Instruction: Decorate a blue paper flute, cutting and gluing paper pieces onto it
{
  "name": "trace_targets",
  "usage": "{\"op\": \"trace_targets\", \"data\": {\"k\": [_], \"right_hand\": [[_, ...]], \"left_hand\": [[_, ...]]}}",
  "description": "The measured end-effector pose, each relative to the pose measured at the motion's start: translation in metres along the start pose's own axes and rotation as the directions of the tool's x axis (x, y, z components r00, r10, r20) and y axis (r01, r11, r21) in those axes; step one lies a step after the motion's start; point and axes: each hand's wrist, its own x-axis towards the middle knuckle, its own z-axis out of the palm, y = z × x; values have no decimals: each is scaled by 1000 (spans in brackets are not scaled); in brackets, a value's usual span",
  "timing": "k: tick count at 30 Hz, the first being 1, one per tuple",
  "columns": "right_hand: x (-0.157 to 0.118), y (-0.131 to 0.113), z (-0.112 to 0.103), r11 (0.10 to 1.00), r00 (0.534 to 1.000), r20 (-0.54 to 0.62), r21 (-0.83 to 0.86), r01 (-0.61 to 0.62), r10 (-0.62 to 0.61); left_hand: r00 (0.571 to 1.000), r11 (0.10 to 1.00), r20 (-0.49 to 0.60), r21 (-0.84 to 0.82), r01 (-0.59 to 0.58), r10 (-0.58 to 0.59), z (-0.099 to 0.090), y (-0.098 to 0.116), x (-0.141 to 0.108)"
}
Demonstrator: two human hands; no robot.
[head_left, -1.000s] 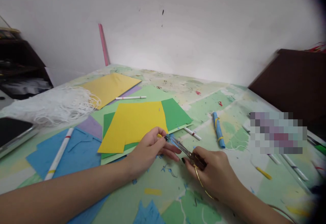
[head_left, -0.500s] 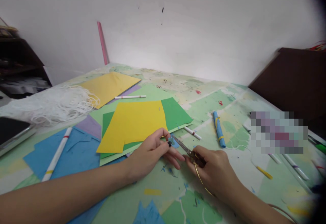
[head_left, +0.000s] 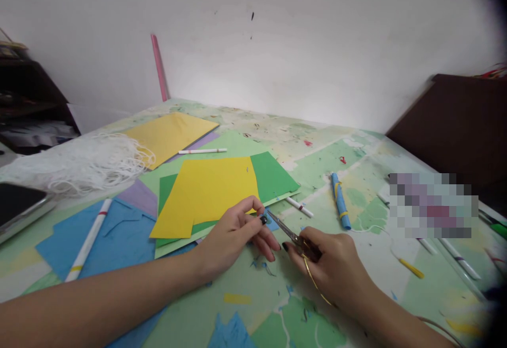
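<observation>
Between the thumb and forefinger of my left hand [head_left: 243, 229] is a small piece of blue paper [head_left: 272, 224]; its other fingers are curled loosely below. My right hand [head_left: 330, 255] is closed around the handles of a pair of scissors [head_left: 291, 234]. The blades point up and left, with their tips at the blue paper. Whether the blades are apart is too small to tell. Under and behind my left hand lie a yellow sheet [head_left: 216, 187] and a green sheet [head_left: 273, 174].
A rolled blue paper tube [head_left: 340, 203] with a string and yellow tassel [head_left: 411, 267] lies to the right. White markers [head_left: 90, 237] and blue sheets [head_left: 59, 245] are at left, near tangled white string [head_left: 99, 160]. Blue scraps [head_left: 232, 332] and a yellow strip [head_left: 236, 299] lie in front.
The lower fingers of my left hand have curled in and drawn slightly left, away from my right hand. The scissors have barely moved.
</observation>
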Motion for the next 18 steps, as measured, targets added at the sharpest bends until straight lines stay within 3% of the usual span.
{"op": "trace_targets", "data": {"k": [18], "right_hand": [[-1,-2,-2,1000,999,36,-17,-14,15]], "left_hand": [[1000,1000,-18,18,5,-4,0,2,0]]}}
